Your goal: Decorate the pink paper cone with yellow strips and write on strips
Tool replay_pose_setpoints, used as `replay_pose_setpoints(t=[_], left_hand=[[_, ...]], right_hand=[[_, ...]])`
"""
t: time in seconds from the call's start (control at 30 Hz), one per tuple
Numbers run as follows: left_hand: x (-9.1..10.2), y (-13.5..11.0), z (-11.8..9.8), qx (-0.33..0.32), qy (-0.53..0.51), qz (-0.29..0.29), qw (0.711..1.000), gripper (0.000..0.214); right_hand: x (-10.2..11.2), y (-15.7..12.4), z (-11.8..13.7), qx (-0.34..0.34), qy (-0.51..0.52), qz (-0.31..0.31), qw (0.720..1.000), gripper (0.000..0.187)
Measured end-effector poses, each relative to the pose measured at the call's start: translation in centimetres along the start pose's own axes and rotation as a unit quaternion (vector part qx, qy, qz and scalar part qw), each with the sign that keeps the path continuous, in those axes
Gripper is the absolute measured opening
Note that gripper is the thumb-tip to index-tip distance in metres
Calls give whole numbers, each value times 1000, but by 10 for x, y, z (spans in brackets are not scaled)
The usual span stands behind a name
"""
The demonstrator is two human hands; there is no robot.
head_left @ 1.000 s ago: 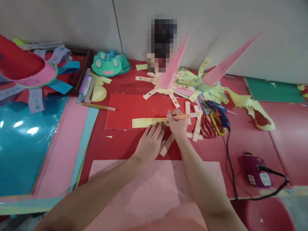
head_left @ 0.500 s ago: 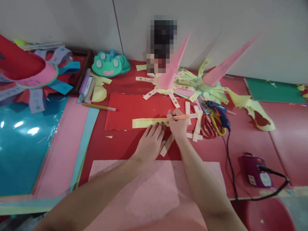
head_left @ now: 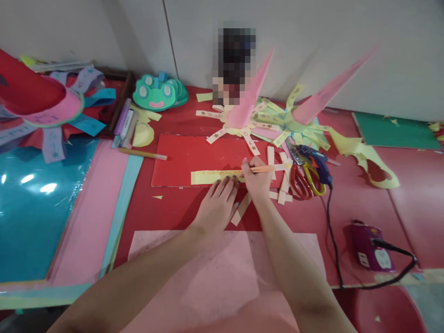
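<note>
A narrow yellow paper strip (head_left: 208, 177) with a line of small writing lies along the lower part of a red board (head_left: 197, 152). My left hand (head_left: 218, 199) rests flat with its fingers spread, the fingertips pressing on the strip. My right hand (head_left: 257, 180) grips an orange pen (head_left: 265, 169), its cap end pointing right; the tip is hidden by the fingers at the strip's right part. Several pale paper strips (head_left: 283, 185) lie to the right of my right hand. One more pale strip (head_left: 242, 210) sits between my wrists.
Red-handled scissors (head_left: 301, 182) and a blue glue gun (head_left: 321, 166) lie right, the cord running to a purple power box (head_left: 371, 247). Pink paper cones (head_left: 248, 101) and green frog cutouts (head_left: 156, 94) stand behind. A gold pen (head_left: 142, 153) and blue sheets (head_left: 38, 199) are left.
My right hand and the pen have shifted very slightly to the right along the strip. My left hand stays where it was.
</note>
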State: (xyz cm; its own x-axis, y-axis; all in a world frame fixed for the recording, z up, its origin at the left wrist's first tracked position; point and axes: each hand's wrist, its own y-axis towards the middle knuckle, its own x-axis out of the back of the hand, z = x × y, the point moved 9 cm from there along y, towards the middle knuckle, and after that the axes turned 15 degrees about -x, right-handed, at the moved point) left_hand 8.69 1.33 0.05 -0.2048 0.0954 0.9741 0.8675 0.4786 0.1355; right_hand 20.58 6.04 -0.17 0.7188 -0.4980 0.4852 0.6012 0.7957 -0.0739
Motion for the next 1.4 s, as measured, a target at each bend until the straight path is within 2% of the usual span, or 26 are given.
replay_pose_setpoints(t=[0.17,0.67,1.0,1.23,1.4], left_hand=[[0,0,0,-1,1,-1,1000,40],[1,0,0,-5,11,-10,1000,40],[-1,0,0,-2,18,5,1000,42],[8,-2,2,15,33,-25,999,36],[11,-2,1,7,53,-57,997,32]], right_hand=[[-3,0,0,9,-2,11,1000,34],[-1,0,0,34,-3,-18,999,33],[13,-1,-2,-21,51,-54,997,32],[3,-1,-2,-28,78,7,997,36],[-4,-4,1,-8,86,43,995,37]])
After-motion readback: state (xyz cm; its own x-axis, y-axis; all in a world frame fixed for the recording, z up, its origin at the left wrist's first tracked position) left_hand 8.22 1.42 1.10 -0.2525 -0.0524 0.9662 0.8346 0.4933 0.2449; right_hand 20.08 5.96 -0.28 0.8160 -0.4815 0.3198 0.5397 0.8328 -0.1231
